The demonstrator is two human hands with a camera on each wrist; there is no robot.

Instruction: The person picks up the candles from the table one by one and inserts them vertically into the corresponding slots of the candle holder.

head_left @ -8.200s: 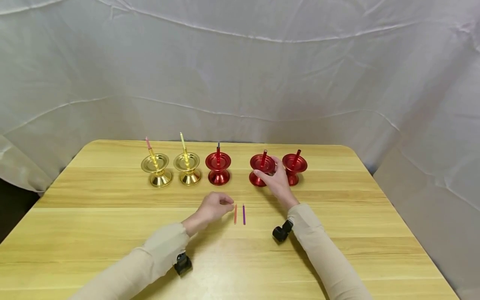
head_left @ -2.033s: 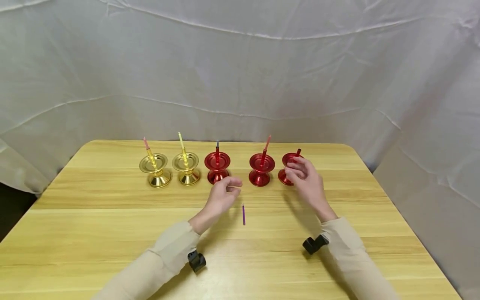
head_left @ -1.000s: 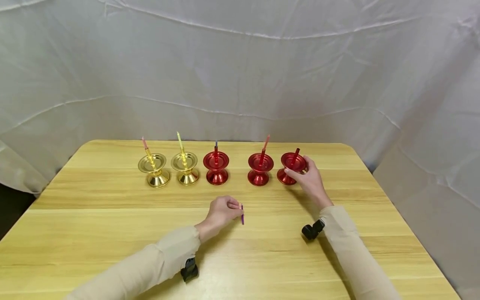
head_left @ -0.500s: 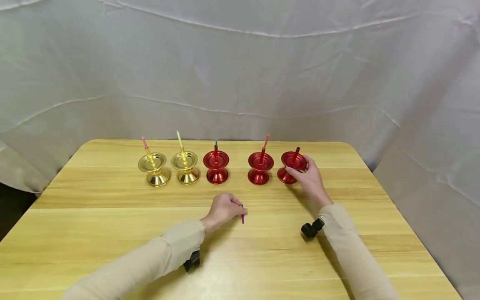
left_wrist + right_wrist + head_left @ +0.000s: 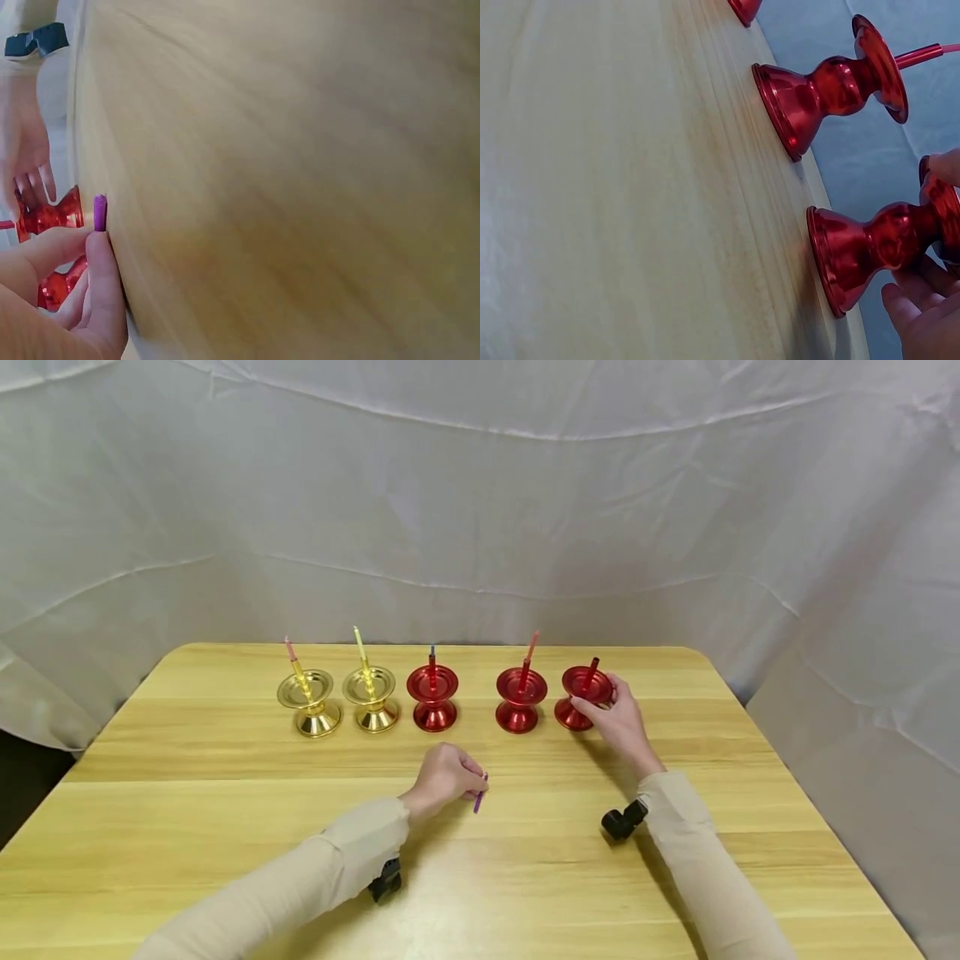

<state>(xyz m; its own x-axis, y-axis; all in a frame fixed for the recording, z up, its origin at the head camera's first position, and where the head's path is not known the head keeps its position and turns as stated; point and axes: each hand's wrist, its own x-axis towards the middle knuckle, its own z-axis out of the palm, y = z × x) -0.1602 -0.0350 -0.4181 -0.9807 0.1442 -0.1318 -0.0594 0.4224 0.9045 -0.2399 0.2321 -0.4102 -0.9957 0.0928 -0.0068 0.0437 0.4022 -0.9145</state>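
Observation:
My left hand pinches a thin purple candle between thumb and fingertips, low over the middle of the table. The candle leans, its lower end toward the front. In the left wrist view one end of the purple candle sticks out past the fingertips. My right hand holds the rightmost red candle holder around its dish, thumb in front and fingers behind. This holder stands upright on its base; its tube has no candle showing. The right wrist view shows fingers under the dish of the same red holder.
Left of it stand a red holder with an orange-red candle and another red holder with a blue candle. Two gold holders with pink and yellow candles finish the row on the wooden table. White cloth hangs behind.
The orange candle left the table and now stands in a red holder. My right hand moved from that holder to the rightmost one. My left hand has taken the purple candle and tilted it.

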